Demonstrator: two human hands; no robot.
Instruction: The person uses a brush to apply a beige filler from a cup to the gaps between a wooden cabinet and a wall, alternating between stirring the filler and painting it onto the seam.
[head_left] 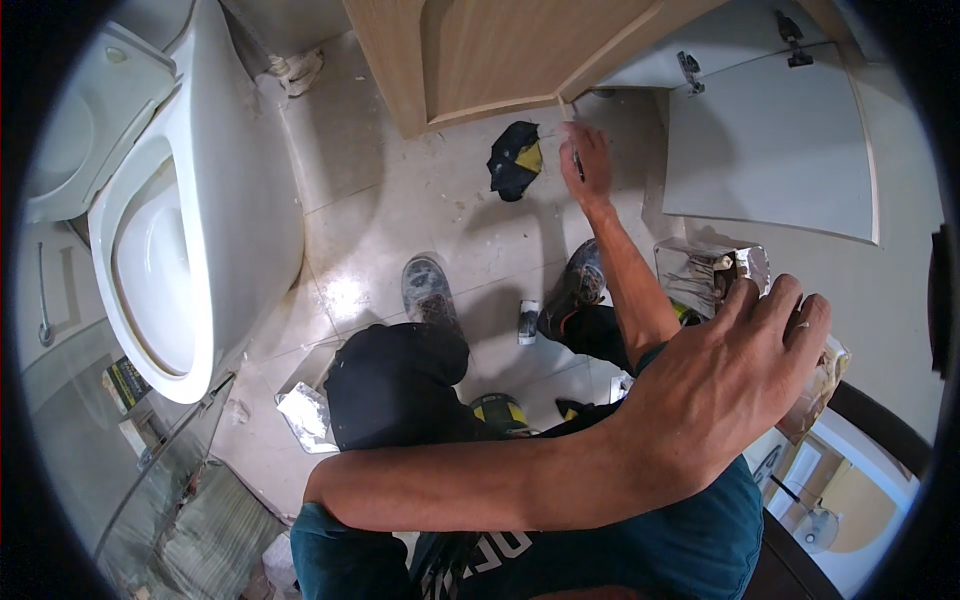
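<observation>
My right hand [588, 168] is stretched forward by the lower corner of the wooden cabinet door [500, 60]. Its fingers are closed around a small, slim dark tool [578, 165], whose exact kind I cannot make out. Just left of that hand, a black and yellow cloth-like item [516, 162] lies crumpled on the floor. My left arm crosses in front of my body, and my left hand [735, 375] is at the right with fingers bent downward. Its fingertips are hidden, as is whatever they grip. Close behind it are a clear box with metal pieces [710, 268] and a wrinkled, shiny packet [818, 390].
A white toilet [215, 230] stands at the left. A pale cabinet panel [770, 145] with dark hinges hangs at the right. Between my shoes lies a small white and black cylinder [528, 322]. A foil-covered box [308, 415] rests beside my left leg; a glass panel [110, 450] is lower left.
</observation>
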